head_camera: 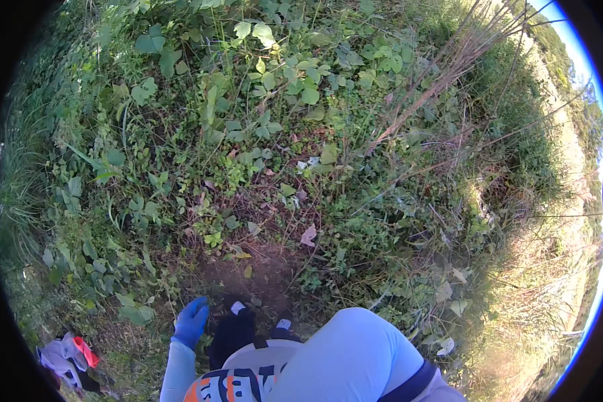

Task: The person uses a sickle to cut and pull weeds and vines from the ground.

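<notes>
My left hand, in a blue glove, hangs low beside my dark trouser leg. Its thumb stands a little off the fingers, and nothing shows in it. Low leafy plants grow to its left. My right arm, in a pale sleeve, is bent across the bottom of the view; the right hand itself is out of view. Below me, the light tips of my shoes rest by a patch of bare brown soil.
A pile of grey and red cloth lies at the lower left. Dry brown stalks lean across the upper right. Broad-leaved vines cover the ground ahead, with tall grass at the far left. Sunlit dry grass borders the right.
</notes>
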Motion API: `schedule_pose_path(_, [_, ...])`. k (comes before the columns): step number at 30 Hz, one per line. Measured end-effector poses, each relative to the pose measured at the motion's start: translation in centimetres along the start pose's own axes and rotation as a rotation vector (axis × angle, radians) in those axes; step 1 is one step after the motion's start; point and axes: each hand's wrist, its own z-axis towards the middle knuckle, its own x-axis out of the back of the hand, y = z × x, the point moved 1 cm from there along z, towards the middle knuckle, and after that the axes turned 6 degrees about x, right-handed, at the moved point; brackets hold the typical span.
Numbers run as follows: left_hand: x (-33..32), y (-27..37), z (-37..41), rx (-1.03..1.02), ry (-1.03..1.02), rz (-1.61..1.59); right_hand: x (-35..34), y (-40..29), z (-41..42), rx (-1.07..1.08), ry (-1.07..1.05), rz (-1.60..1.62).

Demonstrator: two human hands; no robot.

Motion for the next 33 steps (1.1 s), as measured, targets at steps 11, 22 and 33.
schedule_pose_path(11, [11.4,-0.1,5.4,0.053,0.083,0.007,-6.6,14.1,-6.7,-1.060,0.211,0.450])
schedule_pose_path(22, [5.3,14.0,12.5,-0.298,-0.137,0.474,-15.0,19.9,-16.8,-1.581,0.920,0.670])
schedule_pose_path(33, [-5.0,24.6,24.7,-0.448,-0.277,0.450,-8.1,42.3,-10.5,-1.414,1.353,1.229])
